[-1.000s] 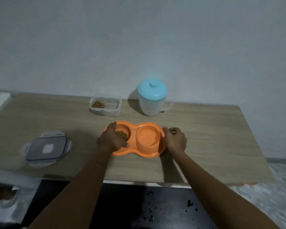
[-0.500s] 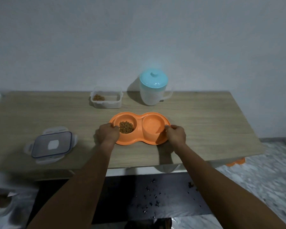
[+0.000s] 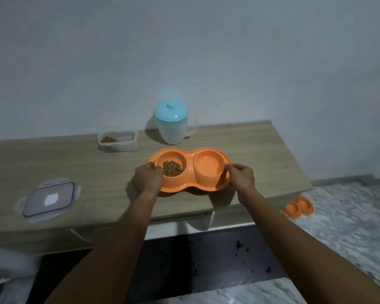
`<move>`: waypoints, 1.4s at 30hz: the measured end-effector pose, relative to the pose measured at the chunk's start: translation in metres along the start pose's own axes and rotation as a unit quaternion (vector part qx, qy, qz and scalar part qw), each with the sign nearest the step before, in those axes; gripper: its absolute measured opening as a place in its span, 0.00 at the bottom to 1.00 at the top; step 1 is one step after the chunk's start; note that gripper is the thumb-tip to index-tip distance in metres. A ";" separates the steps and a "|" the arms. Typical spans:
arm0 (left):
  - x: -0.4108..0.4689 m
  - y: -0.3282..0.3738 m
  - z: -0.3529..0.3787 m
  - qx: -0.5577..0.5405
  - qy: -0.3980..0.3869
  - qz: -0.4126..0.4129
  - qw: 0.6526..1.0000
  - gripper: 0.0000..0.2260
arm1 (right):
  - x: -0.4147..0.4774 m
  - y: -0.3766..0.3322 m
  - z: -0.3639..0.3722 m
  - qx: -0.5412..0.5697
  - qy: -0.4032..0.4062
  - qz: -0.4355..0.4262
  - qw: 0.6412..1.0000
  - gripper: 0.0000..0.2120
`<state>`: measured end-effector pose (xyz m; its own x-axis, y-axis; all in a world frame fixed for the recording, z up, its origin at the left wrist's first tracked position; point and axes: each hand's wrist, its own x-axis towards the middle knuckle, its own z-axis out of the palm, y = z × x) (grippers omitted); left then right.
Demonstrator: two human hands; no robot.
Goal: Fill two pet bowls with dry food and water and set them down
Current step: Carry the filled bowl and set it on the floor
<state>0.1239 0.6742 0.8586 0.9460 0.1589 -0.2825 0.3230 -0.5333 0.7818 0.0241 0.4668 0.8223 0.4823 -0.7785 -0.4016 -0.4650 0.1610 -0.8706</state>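
Centre of frame: the left hand [image 3: 148, 179] and right hand [image 3: 241, 177] each pinch one end of the orange double bowl [image 3: 190, 170] at the tabletop [image 3: 53, 163], thumbs on the rim; whether it is lifted or resting cannot be told. A tilt or jolt in carrying would likely slop the liquid from the right well, apparently water, or scatter the kibble [image 3: 172, 168] heaped in the left well. Above, the clear tub [image 3: 117, 141] keeps a little kibble beside the blue-lidded jug [image 3: 172, 121], its lid [image 3: 48, 199] lies at left, and a second orange bowl [image 3: 297, 207] sits on the floor at right.
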 end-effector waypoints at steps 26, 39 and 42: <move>-0.312 0.184 0.361 -0.035 -0.126 0.123 0.984 0.18 | 0.183 0.017 -0.509 0.061 0.084 -0.044 0.994 0.12; -0.299 0.168 0.553 0.026 -0.178 0.058 0.982 0.18 | 0.342 0.091 -0.564 0.022 0.062 0.036 0.997 0.08; -0.269 0.124 0.626 0.070 -0.147 0.020 0.986 0.13 | 0.418 0.150 -0.539 -0.001 0.007 0.051 0.999 0.06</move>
<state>-0.1069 0.0455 0.6838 0.9025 -0.1014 -0.4186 0.2596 -0.6475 0.7165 -0.2443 -0.1615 0.6766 0.4225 -0.7660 -0.4845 -0.5121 0.2393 -0.8249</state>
